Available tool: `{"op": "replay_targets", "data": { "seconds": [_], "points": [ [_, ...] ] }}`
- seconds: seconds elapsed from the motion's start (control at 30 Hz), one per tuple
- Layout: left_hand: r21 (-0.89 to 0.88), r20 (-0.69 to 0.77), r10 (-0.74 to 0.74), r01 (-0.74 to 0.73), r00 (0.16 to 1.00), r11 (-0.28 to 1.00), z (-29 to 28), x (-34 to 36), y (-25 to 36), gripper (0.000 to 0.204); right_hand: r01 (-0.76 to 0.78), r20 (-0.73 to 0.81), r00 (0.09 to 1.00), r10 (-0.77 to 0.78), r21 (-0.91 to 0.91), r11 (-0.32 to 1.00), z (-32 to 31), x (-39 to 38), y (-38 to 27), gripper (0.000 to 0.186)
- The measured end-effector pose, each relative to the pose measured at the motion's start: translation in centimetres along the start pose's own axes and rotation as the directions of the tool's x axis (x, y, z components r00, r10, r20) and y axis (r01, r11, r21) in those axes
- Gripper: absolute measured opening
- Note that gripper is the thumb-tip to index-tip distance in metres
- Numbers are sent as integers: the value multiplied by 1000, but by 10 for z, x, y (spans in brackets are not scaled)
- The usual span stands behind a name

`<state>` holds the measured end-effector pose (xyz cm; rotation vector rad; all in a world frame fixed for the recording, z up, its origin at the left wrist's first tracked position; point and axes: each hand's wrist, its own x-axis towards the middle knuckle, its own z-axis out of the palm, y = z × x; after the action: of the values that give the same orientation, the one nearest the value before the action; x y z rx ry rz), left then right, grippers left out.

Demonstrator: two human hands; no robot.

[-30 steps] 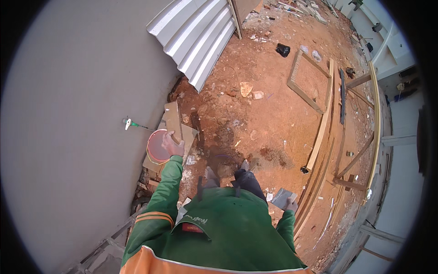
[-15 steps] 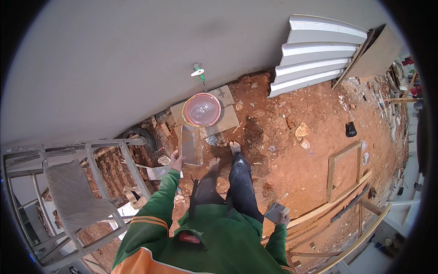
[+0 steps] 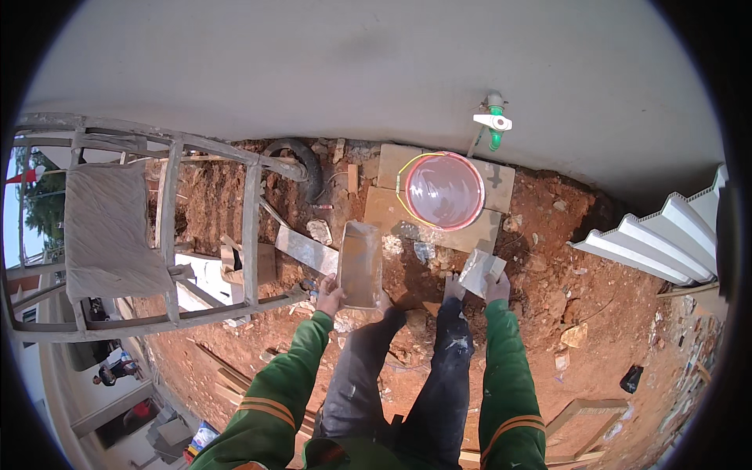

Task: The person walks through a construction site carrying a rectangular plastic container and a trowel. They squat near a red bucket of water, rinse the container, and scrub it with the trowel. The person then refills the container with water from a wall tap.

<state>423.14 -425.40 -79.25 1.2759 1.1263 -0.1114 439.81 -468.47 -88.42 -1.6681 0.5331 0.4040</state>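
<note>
My left hand [image 3: 330, 294] grips a long brown rectangular board [image 3: 360, 262] with smeared grey marks, held upright in front of my left leg. In my right hand [image 3: 497, 286] is a flat metal trowel [image 3: 475, 272] with a pale handle, above my right foot. Just beyond both hands, a pink-rimmed bucket [image 3: 445, 192] of cloudy water with a yellow handle stands on square tiles [image 3: 489, 231] against the grey wall. A green tap [image 3: 495, 125] with a white lever sticks out of the wall beside the bucket.
A dirty ladder-like frame [image 3: 251, 235] with a draped cloth stands left, near an old tyre [image 3: 309, 172]. White corrugated sheets [image 3: 666, 239] lean at right. Rubble covers the red soil [image 3: 572, 352], with a wooden frame [image 3: 587, 411] lower right. A person [image 3: 113, 372] is far lower left.
The view has swung round to face the wall and bucket. My right hand has come forward with the trowel, and my left hand with the board has moved lower, away from the bucket.
</note>
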Motion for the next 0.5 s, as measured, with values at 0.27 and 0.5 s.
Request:
{"op": "replay_targets", "data": {
  "seconds": [0.27, 0.5],
  "points": [
    [-61, 38, 167, -165, 985, 984, 46, 142, -88, 65, 364, 130, 930, -343, -440, 821, 129, 219, -9, 40],
    [-98, 76, 87, -79, 993, 992, 57, 217, -140, 69, 432, 418, 873, -251, -425, 795, 196, 246, 20, 40]
  ]
}}
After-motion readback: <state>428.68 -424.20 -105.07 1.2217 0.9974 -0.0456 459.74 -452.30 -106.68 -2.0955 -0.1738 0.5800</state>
